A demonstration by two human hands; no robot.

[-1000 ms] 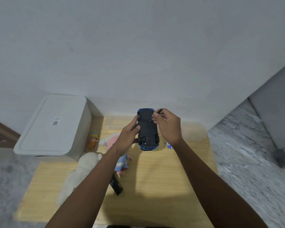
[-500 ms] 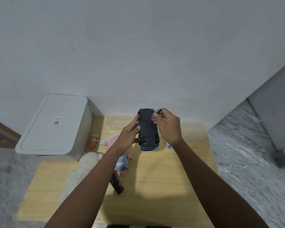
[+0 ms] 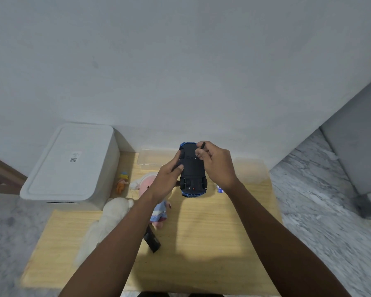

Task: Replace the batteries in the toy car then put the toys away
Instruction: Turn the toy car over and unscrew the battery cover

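Observation:
A blue toy car (image 3: 192,170) is held upside down above the wooden table (image 3: 201,243), its black underside facing me. My left hand (image 3: 169,174) grips the car's left side, thumb on the underside. My right hand (image 3: 217,163) pinches a thin black screwdriver (image 3: 201,146) with its tip against the far part of the underside. A small blue-and-white battery pack (image 3: 220,190) lies on the table just right of the car.
A white lidded storage box (image 3: 73,163) stands at the table's far left. A small orange doll (image 3: 122,182), a pink-headed doll (image 3: 147,183), a white plush (image 3: 107,221) and a black remote (image 3: 152,241) lie at the left. Two clear plastic containers (image 3: 156,159) sit against the wall.
The hands and car stay almost where they were. The right hand's fingers have shifted slightly on the screwdriver.

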